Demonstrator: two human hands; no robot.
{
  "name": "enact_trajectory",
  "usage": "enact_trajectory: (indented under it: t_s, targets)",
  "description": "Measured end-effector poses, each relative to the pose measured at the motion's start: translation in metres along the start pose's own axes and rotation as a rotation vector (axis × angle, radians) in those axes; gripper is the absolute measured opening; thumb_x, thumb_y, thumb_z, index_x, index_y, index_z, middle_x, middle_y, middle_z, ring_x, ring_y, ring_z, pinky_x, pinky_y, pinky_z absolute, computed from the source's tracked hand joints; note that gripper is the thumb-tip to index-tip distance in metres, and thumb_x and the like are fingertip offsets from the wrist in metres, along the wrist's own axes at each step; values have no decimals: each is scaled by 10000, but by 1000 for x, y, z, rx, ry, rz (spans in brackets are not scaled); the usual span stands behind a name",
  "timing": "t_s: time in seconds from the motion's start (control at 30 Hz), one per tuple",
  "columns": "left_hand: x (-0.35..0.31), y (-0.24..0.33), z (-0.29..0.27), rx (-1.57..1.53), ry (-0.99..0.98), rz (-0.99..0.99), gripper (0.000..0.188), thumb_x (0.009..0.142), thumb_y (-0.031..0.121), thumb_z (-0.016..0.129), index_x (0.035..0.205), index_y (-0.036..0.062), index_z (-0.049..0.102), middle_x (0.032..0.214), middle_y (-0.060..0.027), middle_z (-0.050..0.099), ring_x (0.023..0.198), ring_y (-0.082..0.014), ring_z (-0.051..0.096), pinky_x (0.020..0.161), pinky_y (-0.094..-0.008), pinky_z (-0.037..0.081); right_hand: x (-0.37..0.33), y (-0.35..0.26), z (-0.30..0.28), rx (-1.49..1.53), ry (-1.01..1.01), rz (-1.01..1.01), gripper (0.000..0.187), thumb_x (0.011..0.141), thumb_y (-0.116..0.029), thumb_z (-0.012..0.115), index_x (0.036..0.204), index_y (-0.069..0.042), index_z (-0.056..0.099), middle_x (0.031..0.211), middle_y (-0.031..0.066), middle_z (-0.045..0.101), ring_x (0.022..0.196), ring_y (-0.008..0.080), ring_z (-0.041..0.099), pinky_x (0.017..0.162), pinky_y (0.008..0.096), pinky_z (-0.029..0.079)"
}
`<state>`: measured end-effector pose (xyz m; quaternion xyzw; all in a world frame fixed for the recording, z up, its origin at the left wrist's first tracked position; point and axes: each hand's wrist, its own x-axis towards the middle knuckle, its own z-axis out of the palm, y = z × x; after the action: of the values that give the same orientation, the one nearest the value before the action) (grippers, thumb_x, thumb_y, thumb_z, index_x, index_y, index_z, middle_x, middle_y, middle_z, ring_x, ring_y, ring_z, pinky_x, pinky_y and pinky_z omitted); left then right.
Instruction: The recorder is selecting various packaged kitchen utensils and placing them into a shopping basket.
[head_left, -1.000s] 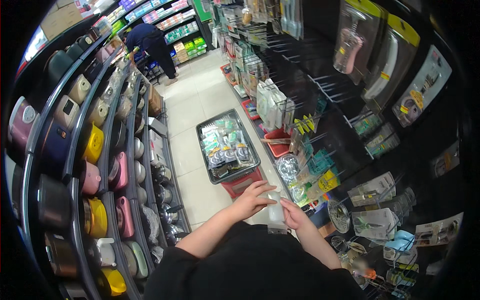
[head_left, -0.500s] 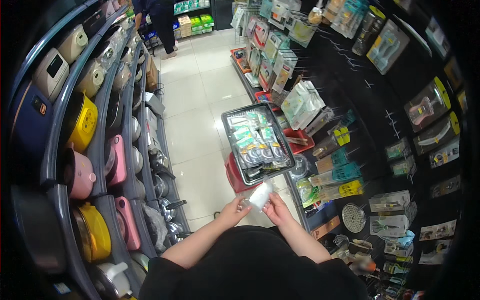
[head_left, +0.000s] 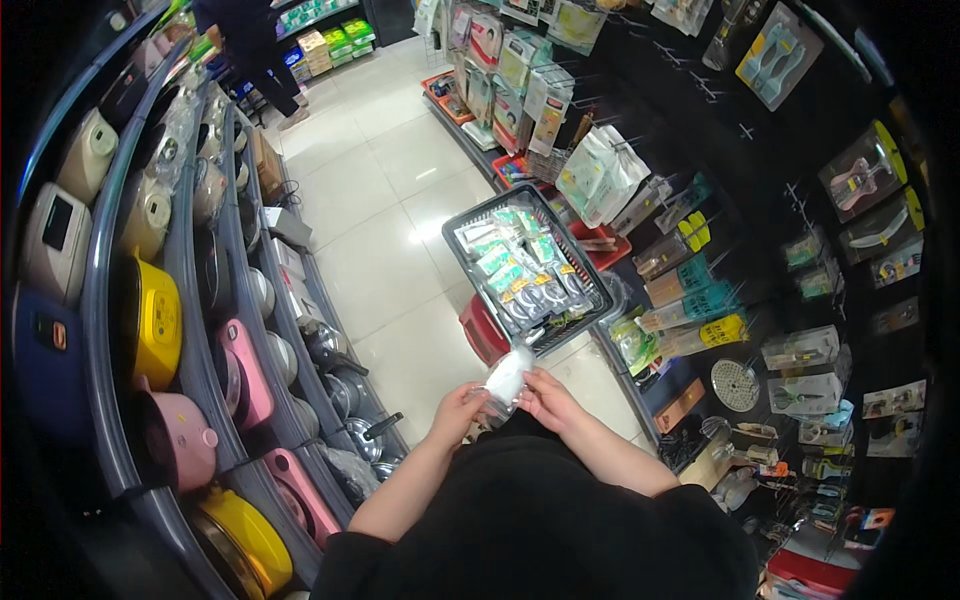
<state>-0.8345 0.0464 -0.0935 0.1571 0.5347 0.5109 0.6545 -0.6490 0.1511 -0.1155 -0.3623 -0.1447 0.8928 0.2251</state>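
Close in front of my body, both hands hold a small white item in clear plastic wrap [head_left: 508, 380]; its exact kind cannot be made out. My left hand [head_left: 463, 411] pinches the wrap on its left side. On the right side, the fingers of my right hand [head_left: 548, 400] are closed on the same item. Just beyond them stands a black plastic basket [head_left: 572, 243] filled with several clear packs [head_left: 520, 265] that have green and white labels and grey contents. Beneath the basket, part of a red object [head_left: 483, 332] shows.
Shelves on the left carry rice cookers [head_left: 55, 240], a yellow pot [head_left: 155, 320], a pink pot [head_left: 180, 440] and pans. Packaged kitchen tools [head_left: 690, 335] hang from hooks along the right wall. A person [head_left: 245, 50] stands at the far end of the tiled aisle [head_left: 370, 240].
The view has turned, so shelves and aisle appear shifted and tilted. The wrapped item has tilted further over between my hands, which both keep hold of it.
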Motion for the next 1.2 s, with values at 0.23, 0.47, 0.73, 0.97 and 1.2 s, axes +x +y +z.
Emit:
enact_trajectory:
  t_s: [0.23, 0.47, 0.73, 0.97, 1.2]
  targets:
    - [38, 38, -19, 244, 100, -18, 237, 933, 140, 548, 1115, -10, 569, 918, -73, 654, 766, -144, 645, 569, -218, 458, 66, -10, -11, 47, -120, 292, 344, 928, -187, 565, 1224, -62, 442, 1176, 114, 561, 1065, 260, 581, 877, 387, 496]
    - [92, 78, -7, 222, 211, -94, 217, 938, 138, 548, 1107, 2, 555, 882, -44, 629, 710, -114, 611, 559, -219, 459, 106, -74, -18, 91, -154, 216, 339, 942, -232, 520, 1216, -51, 439, 1239, 178, 538, 1084, 320, 580, 878, 409, 496]
    - [185, 98, 4, 239, 43, -216, 191, 943, 161, 544, 1079, 29, 570, 841, -23, 614, 653, -81, 553, 562, -208, 459, 115, -108, -46, 252, -56, 149, 341, 933, -262, 508, 1179, -28, 474, 1248, 200, 557, 1090, 308, 585, 909, 402, 479]
    - [321, 133, -12, 277, -94, -219, 172, 934, 187, 551, 1049, 64, 586, 845, -11, 616, 684, -85, 566, 566, -215, 454, 110, -95, -50, 339, 167, -80, 323, 958, -291, 453, 1117, -20, 526, 1212, 187, 575, 1094, 303, 573, 944, 413, 457]
    - [494, 172, -20, 268, -163, -274, 236, 904, 177, 605, 1103, 62, 550, 903, -48, 620, 709, -126, 587, 567, -249, 463, 137, -39, 8, 535, 536, -286, 256, 966, -228, 424, 1067, -21, 536, 1096, 176, 625, 1041, 286, 602, 891, 382, 498]
